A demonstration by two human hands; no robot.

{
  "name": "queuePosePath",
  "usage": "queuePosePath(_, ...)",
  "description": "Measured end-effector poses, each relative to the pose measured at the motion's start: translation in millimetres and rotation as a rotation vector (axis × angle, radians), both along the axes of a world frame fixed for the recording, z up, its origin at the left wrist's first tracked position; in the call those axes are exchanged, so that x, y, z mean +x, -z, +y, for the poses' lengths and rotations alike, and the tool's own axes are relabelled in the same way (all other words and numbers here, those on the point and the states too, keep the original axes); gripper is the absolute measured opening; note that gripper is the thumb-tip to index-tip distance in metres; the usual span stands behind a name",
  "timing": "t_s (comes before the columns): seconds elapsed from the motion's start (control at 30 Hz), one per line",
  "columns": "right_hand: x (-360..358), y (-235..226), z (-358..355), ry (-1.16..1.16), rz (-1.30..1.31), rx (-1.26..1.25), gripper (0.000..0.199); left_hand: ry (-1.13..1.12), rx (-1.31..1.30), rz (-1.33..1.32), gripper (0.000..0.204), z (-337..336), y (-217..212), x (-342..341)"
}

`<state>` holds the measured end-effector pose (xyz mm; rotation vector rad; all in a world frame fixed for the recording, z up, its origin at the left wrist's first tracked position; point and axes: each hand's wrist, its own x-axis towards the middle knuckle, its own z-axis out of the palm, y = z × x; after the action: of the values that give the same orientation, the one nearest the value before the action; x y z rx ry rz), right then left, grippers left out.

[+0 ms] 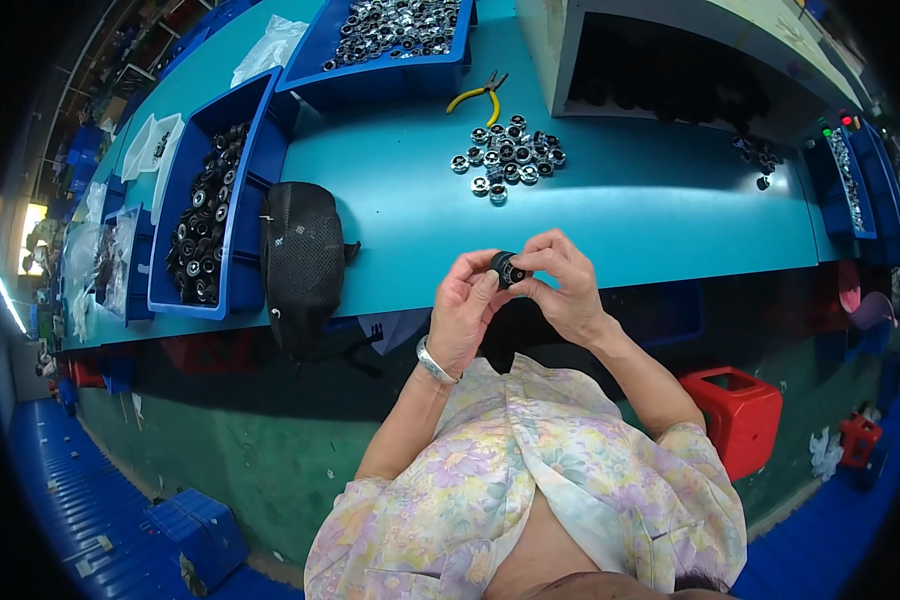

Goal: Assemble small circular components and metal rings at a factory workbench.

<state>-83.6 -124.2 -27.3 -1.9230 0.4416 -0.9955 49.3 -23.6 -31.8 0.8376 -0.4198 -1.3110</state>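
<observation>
Just off the near edge of the teal table, both my hands hold one small round black part [507, 268] between them. My left hand [462, 305], with a silver bracelet at the wrist, pinches it from the left between thumb and fingers. From the other side my right hand [562, 285] grips it with thumb and forefinger. The fingers cover much of its outline. Beyond my hands lies a loose pile of shiny chrome-and-black round parts [513, 152] on the table. Yellow-handled pliers [478, 97] rest behind that pile, jaws pointing away.
To the left stands a blue bin [158, 270] of black round parts, with a black mesh pouch [305, 250] beside it. Another blue bin [390, 85] holds chrome parts at the back. A pale open-fronted cabinet [568, 60] stands back right. A red stool [745, 410] is below the table, right.
</observation>
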Motion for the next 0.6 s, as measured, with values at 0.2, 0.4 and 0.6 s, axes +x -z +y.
queuePosePath(0.2, -5.3, 0.4, 11.1, 0.041, 0.054, -0.017, 0.033, -0.037, -0.048, -0.362, 0.028, 1.8, -6.9, -10.6)
queuePosePath(0.4, -10.7, -6.7, 20.6, 0.032, -0.059, 0.215, 0.030, -0.026, -0.058, -0.410, 0.032, 5.0, -8.2, -7.5)
queuePosePath(0.6, -17.9, -10.7, 23.7, 0.028, 0.072, 0.244, 0.033, -0.008, -0.146, -0.703, 0.031, 12.8, -12.8, -8.1)
